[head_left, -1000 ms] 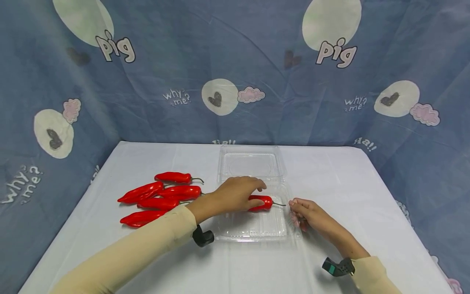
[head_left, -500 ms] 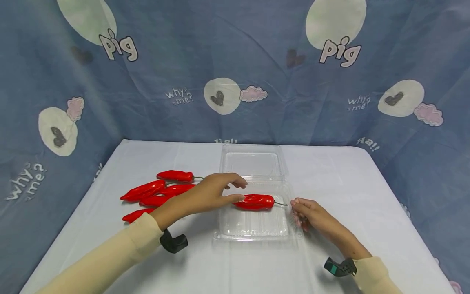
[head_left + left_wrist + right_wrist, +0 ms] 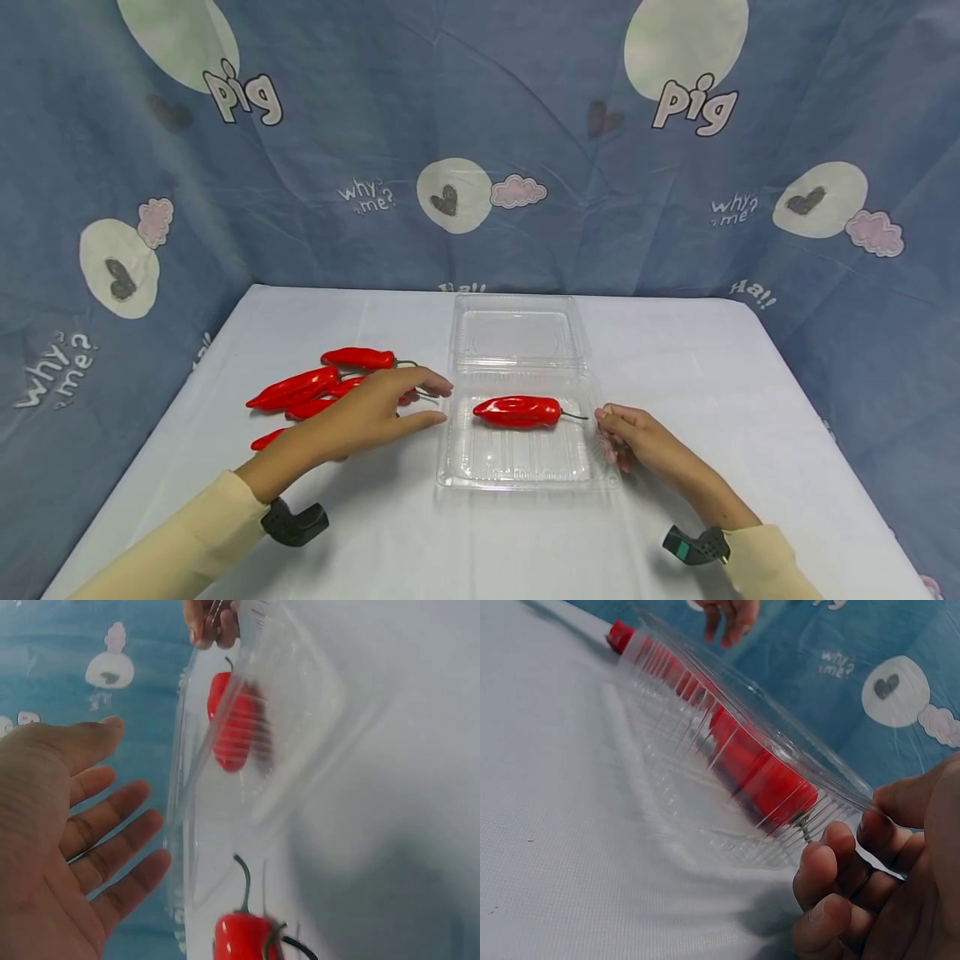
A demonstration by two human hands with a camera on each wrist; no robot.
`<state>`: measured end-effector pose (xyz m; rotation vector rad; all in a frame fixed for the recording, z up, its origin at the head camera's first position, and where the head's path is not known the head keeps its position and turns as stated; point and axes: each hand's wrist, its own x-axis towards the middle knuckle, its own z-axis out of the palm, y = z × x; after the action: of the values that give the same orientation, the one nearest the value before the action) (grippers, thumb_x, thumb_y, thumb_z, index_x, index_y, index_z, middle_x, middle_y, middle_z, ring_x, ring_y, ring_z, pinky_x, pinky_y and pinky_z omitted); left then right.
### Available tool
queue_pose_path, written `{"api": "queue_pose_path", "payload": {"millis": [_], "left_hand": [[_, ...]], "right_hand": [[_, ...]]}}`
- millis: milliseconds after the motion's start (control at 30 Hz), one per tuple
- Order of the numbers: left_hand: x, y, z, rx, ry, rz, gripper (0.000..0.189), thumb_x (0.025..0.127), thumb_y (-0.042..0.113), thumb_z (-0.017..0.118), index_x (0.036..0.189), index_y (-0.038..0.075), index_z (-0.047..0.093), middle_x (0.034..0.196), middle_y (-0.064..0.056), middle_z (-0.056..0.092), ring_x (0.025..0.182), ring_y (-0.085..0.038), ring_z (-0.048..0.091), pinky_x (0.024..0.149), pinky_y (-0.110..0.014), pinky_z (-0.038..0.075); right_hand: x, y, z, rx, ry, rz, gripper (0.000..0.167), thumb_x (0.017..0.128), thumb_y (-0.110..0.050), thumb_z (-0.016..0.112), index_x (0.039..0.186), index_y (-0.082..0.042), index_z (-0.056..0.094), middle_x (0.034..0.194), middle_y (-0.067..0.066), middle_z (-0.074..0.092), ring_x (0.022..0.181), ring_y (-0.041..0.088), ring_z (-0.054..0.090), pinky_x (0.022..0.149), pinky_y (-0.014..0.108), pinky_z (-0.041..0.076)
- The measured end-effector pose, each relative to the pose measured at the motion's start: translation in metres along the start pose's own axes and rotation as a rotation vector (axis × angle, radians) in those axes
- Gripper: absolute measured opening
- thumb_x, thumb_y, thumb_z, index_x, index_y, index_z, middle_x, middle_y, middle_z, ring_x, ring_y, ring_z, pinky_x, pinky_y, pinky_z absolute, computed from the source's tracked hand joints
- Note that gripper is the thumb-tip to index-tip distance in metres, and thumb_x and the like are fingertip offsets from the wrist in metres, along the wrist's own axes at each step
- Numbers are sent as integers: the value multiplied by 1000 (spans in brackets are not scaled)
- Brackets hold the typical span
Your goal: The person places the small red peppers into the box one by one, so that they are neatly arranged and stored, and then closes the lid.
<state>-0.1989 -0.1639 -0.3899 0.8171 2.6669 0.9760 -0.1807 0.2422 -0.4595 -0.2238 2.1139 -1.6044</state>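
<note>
A clear plastic clamshell box (image 3: 517, 475) lies opened out on the table, its lid (image 3: 517, 333) folded back toward the far edge. One red pepper (image 3: 517, 412) with a thin green stem rests crosswise in the base, stem pointing right. My right hand (image 3: 637, 437) pinches the right rim of the box between thumb and fingers, as the right wrist view also shows. Over the loose peppers, left of the box, hovers my left hand (image 3: 375, 414); its fingers are spread and hold nothing in the left wrist view. It partly covers several of those peppers.
Several red peppers (image 3: 292, 388) lie in a loose group left of the box, one pepper (image 3: 360, 358) farthest back. White cloth (image 3: 675, 350) covers the table. A blue printed curtain (image 3: 495, 108) stands behind and at both sides.
My left hand has let go of the pepper in the box and moved left toward the loose peppers. My right hand stays on the rim.
</note>
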Motion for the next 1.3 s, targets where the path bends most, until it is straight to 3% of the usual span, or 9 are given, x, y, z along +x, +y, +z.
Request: {"api": "queue_pose_path", "payload": {"millis": [300,500,767,1000,1300], "left_hand": [[-33,-22,-15,115,101,-6,43,85,43,81,123,31,67,119,18,68,111,-8,66,96,-40,55],[-56,-38,-22,119,101,-46,39,85,42,80,122,37,66,117,14,70,109,-11,66,93,-41,56],[-84,-58,-26,131,114,-71,40,82,27,86,118,24,69,112,11,70,104,-12,65,89,-38,58],[-100,-70,-28,195,138,-140,44,78,31,88,118,26,70,112,13,69,106,-12,64,88,-39,59],[-110,-82,-29,257,141,-163,44,76,26,89,116,22,71,114,6,69,109,-23,63,92,-53,55]], "right_hand": [[2,-3,-1,-15,-5,-11,42,108,-32,46,90,5,43,74,2,51,63,13,50,52,25,44],[2,-3,-1,-30,-1,-13,44,108,-33,46,91,8,43,75,3,51,63,13,49,52,25,44],[2,-2,-1,-26,-3,-16,47,108,-32,45,93,12,40,74,3,50,62,12,50,52,24,44],[1,-2,0,-30,-4,-9,47,108,-33,45,92,11,40,74,3,50,63,12,50,52,25,44],[0,-1,2,-26,1,-1,46,108,-32,46,93,11,40,74,4,47,64,13,49,53,25,44]]}}
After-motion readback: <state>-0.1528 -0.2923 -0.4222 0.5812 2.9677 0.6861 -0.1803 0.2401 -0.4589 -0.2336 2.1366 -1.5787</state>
